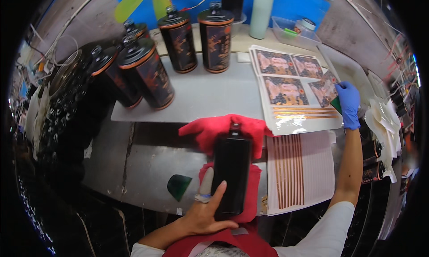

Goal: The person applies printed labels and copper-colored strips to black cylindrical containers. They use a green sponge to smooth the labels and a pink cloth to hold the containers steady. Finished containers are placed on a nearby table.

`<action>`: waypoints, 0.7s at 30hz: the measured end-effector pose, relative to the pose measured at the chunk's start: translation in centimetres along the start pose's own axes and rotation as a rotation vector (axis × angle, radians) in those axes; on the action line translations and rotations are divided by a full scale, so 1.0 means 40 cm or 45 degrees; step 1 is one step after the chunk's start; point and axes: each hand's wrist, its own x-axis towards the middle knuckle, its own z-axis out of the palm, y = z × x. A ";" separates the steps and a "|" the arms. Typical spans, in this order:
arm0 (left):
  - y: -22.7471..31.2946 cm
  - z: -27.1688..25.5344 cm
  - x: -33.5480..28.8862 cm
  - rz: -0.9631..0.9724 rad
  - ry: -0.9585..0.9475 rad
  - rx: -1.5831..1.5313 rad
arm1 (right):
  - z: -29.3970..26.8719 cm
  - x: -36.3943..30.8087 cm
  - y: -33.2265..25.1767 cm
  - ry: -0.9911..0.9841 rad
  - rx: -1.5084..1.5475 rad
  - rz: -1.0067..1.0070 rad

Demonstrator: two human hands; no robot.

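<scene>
**Black bottle (232, 172) steadied, label (322, 91) pickup probably in hand**

Left grip (203, 216): fingers spread against the bottle's lower end, not wrapped round it. Bottle lies on red cloth (206, 128), just ahead of that grip. Right grip (348, 102), gloved: closed on a green scraper (336, 104), with the tilted label just left of it over the printed sheet (292, 126). Can't tell if it pinches the label too. Next move likely calls for peeling clear, carrying left, laying it square on the bottle.

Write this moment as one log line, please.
left hand: touching black bottle; right hand: gloved, at label on sheet; bottle: on red cloth; green piece: left of bottle
</scene>
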 end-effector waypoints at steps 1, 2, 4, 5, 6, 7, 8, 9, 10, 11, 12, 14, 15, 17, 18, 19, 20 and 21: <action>0.000 0.014 -0.004 0.014 0.084 0.012 | -0.027 -0.014 -0.047 0.043 -0.037 -0.011; -0.018 0.025 -0.013 0.027 0.097 0.000 | -0.047 -0.032 -0.085 0.069 0.067 -0.055; -0.040 0.039 -0.019 0.058 0.125 -0.018 | -0.076 -0.069 -0.154 0.126 0.279 -0.143; -0.025 0.033 -0.013 0.076 0.192 -0.022 | -0.091 -0.086 -0.177 0.087 0.376 -0.149; -0.020 0.033 -0.008 0.079 0.202 -0.025 | -0.110 -0.100 -0.196 0.051 0.468 -0.153; -0.017 0.033 -0.009 0.070 0.212 -0.016 | -0.115 -0.115 -0.218 0.005 0.573 -0.159; -0.014 0.032 -0.010 0.061 0.220 -0.008 | -0.122 -0.132 -0.238 -0.028 0.619 -0.157; -0.006 0.027 -0.003 0.083 0.200 0.089 | -0.143 -0.148 -0.254 -0.050 0.652 -0.157; 0.004 0.021 0.003 0.097 0.178 0.188 | -0.158 -0.165 -0.268 -0.077 0.689 -0.154; 0.011 0.018 0.009 0.112 0.155 0.286 | -0.179 -0.181 -0.282 -0.151 0.714 -0.129; 0.014 0.021 0.013 0.113 0.148 0.264 | -0.206 -0.200 -0.302 -0.201 0.746 -0.098; 0.024 0.022 0.013 0.089 0.134 0.242 | -0.243 -0.244 -0.355 -0.323 0.838 -0.040; 0.039 0.016 0.022 0.148 0.126 0.338 | -0.275 -0.264 -0.374 -0.366 0.886 -0.034; 0.044 0.012 0.028 0.230 0.037 0.528 | -0.307 -0.300 -0.406 -0.484 0.965 -0.016; 0.046 0.014 0.035 0.282 -0.009 0.612 | -0.328 -0.316 -0.417 -0.534 0.991 -0.002; 0.051 0.014 0.041 0.301 -0.022 0.579 | -0.347 -0.330 -0.429 -0.600 1.062 0.026; 0.052 0.022 0.039 0.267 0.033 0.529 | -0.365 -0.344 -0.440 -0.649 1.078 0.012; 0.050 0.032 0.033 0.232 0.081 0.484 | -0.381 -0.360 -0.450 -0.698 1.101 0.002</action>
